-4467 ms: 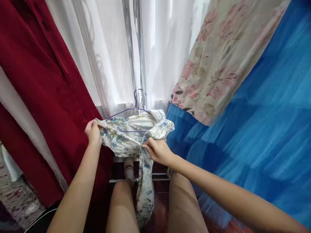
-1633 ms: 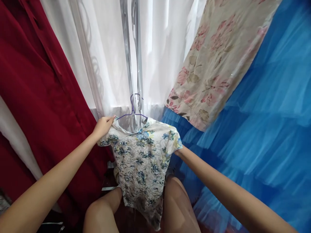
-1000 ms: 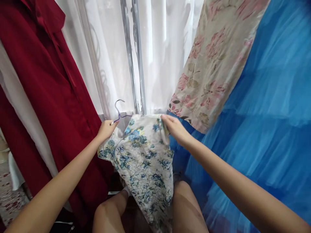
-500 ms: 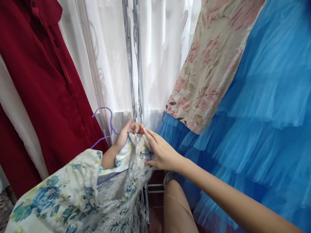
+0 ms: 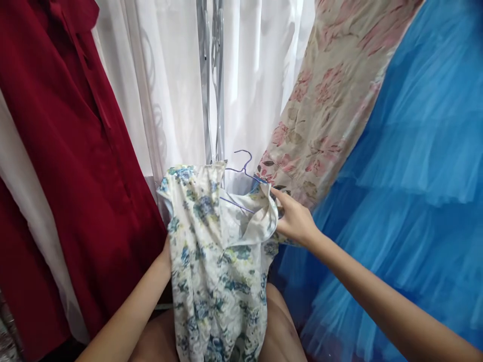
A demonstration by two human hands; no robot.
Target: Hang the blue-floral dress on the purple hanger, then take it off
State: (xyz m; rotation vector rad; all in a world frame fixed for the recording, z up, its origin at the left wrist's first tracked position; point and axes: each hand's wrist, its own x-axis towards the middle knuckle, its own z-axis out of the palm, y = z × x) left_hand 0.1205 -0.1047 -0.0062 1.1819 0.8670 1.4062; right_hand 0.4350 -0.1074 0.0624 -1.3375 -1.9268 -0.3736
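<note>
A white dress with blue and green flowers (image 5: 215, 281) hangs upright in front of me, over my knees. Inside its neckline is a thin purple wire hanger (image 5: 244, 168), its hook sticking up above the fabric. My right hand (image 5: 296, 216) grips the dress at the shoulder on the right, thumb on the near side. At the dress's left side is my left hand (image 5: 167, 254); its fingers are hidden behind the fabric.
A dark red garment (image 5: 94, 166) hangs at the left. To the right hang a beige dress with pink flowers (image 5: 320, 115) and a layered blue tulle skirt (image 5: 407, 201). Behind are a white curtain (image 5: 173, 90) and grey metal poles (image 5: 214, 75).
The floral dress has turned and now faces me upright, with the hanger shifted right. My left hand has left the neckline for the dress's left side; my right hand has moved right.
</note>
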